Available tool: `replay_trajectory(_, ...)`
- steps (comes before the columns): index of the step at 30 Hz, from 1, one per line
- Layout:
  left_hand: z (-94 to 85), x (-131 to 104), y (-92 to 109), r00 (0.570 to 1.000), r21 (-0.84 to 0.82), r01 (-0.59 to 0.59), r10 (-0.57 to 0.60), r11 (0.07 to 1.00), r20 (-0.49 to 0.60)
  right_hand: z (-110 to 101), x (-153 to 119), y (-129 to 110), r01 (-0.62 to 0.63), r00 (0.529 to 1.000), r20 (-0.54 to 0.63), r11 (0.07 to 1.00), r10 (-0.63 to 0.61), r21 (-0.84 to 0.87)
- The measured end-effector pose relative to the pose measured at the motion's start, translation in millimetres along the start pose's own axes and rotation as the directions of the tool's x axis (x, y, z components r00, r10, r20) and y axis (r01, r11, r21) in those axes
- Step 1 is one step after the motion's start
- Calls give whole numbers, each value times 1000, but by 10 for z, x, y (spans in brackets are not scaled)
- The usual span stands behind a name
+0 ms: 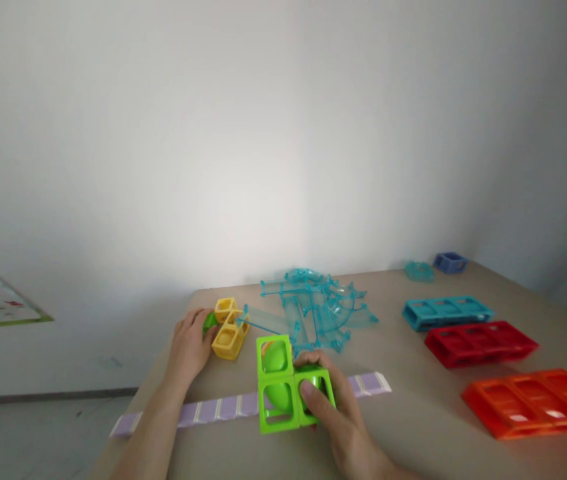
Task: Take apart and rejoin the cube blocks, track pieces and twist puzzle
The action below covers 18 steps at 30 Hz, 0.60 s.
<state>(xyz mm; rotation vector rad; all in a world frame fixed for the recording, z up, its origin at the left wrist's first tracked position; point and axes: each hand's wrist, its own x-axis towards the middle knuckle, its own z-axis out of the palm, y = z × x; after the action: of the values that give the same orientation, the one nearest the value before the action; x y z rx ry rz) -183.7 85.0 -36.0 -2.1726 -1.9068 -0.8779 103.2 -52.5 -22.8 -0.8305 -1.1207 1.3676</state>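
My right hand point(331, 407) grips a bright green L-shaped marble-run block point(278, 380) made of joined hollow cubes, held up over the near part of the table. The thumb lies across its right cube. Farther off to the left, my left hand point(191, 343) has its fingers curled around a small green piece point(209, 323), mostly covered by the hand. Right beside those fingers sits a yellow L-shaped block point(228, 340) of hollow cubes. A clear blue track strip point(266, 320) lies just right of the yellow block.
Clear blue track pieces point(321, 307) are heaped mid-table near the wall. On the right lie a teal block point(446, 312), a red block point(481, 343) and an orange block point(538, 403). A small blue block point(450, 262) stands far back. A lilac strip point(218, 409) crosses the front.
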Motion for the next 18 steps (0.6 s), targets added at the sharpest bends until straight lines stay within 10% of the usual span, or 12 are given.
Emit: replay_trajectory(18, -128, -23, 89, 978, 183, -69, 31, 981, 205, -17, -16, 19, -13, 1000, 3, 999, 13, -44)
